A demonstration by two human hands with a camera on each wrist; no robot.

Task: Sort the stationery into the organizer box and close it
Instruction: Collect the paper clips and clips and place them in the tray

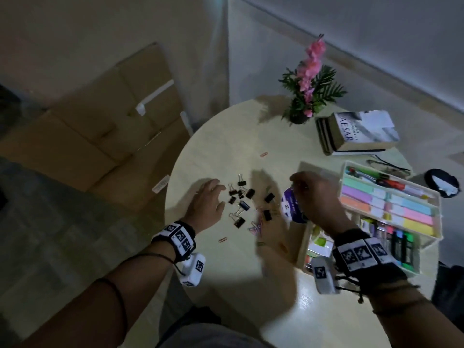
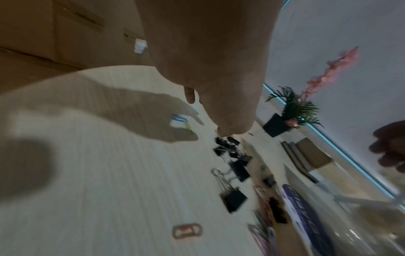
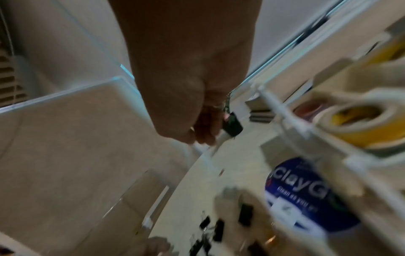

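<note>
Several black binder clips [image 1: 241, 197] lie scattered mid-table, with coloured paper clips [image 1: 256, 227] beside them. My left hand [image 1: 213, 197] hovers at the pile's left edge, fingers relaxed and holding nothing; in the left wrist view the left hand [image 2: 219, 112] points down at the binder clips [image 2: 234, 168]. My right hand [image 1: 301, 184] is raised over a round purple-labelled tub [image 1: 291, 207]. In the right wrist view the right hand [image 3: 210, 131] pinches one black binder clip [image 3: 233, 125]. The clear organizer box [image 1: 302, 244] stands open at the right, its tray [image 1: 342, 187] holding coloured sticky notes and pens.
A potted plant with pink flowers [image 1: 306, 96] and stacked books [image 1: 356, 134] stand at the table's far side. Loose paper clips [image 1: 263, 154] lie apart from the pile. Tape rolls [image 3: 361, 121] sit in the organizer. Cardboard boxes [image 1: 100, 121] lie on the floor at left.
</note>
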